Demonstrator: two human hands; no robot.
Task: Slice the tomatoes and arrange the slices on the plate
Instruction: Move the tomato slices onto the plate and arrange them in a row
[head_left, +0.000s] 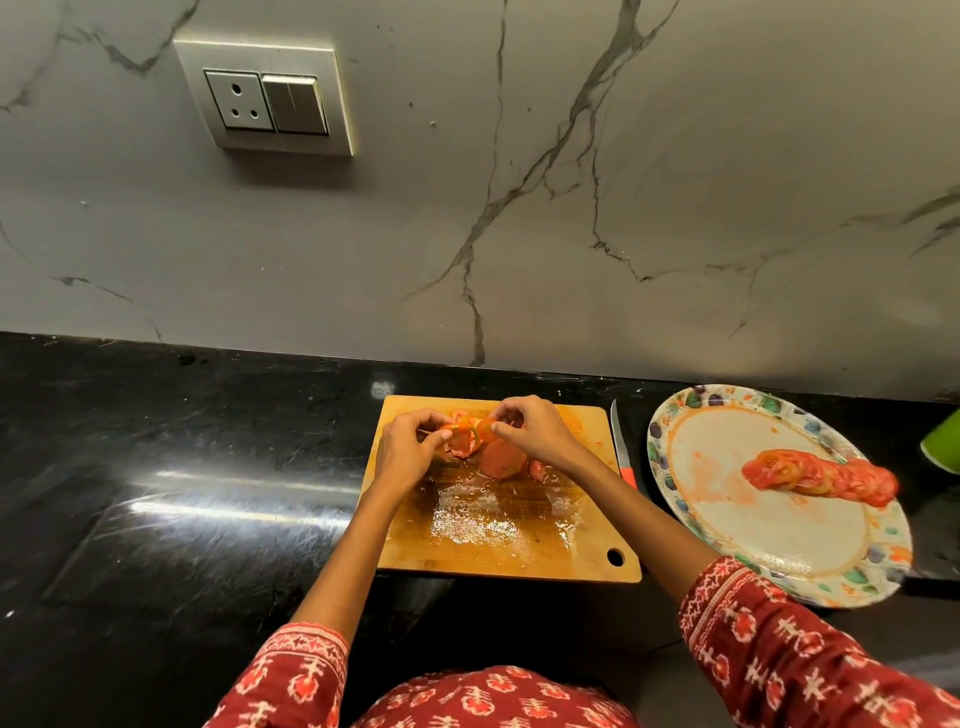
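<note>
A wooden cutting board (519, 551) lies on the black counter, wet with tomato juice. At its far end sit cut tomato pieces (496, 460). My left hand (408, 447) and my right hand (535, 428) meet above them, both pinching thin tomato slices (472, 430) between fingertips. A patterned plate (769, 525) stands to the right with a row of overlapping tomato slices (821, 475) across its far right side. A knife (621, 447) with a red handle lies between board and plate, blade pointing to the wall.
A green object (943, 441) shows at the right edge past the plate. The marble wall with a socket and switch panel (267, 96) rises behind the counter. Black counter (182, 493) stretches to the left of the board.
</note>
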